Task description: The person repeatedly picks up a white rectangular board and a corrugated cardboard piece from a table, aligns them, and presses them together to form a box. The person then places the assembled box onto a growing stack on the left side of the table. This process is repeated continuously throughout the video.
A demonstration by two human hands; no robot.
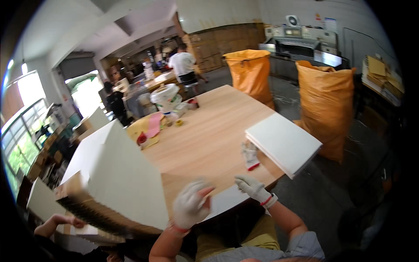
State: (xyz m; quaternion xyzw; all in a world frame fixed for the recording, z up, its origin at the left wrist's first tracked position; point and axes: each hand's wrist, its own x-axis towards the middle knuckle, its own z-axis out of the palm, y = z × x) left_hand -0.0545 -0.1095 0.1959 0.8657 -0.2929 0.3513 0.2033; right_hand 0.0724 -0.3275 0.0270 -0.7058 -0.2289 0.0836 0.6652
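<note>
A white knit glove with bare fingertips covers my left hand, slightly blurred above the table's near edge. Its fingers are bent and apart from the thumb, with nothing seen between them. My right hand, gloved too, has its fingers stretched toward the left, open, close to the far right corner of a white sheet. Whether it touches the sheet I cannot tell. That sheet lies at the near edge of the wooden table. Beyond my right hand rests a loose white glove with a red cuff.
A pile of white boards sits at the table's right corner. On the left stands a tall stack of large white boards, beside another person's hand. Two orange sacks stand past the table. A white bucket is at the far end.
</note>
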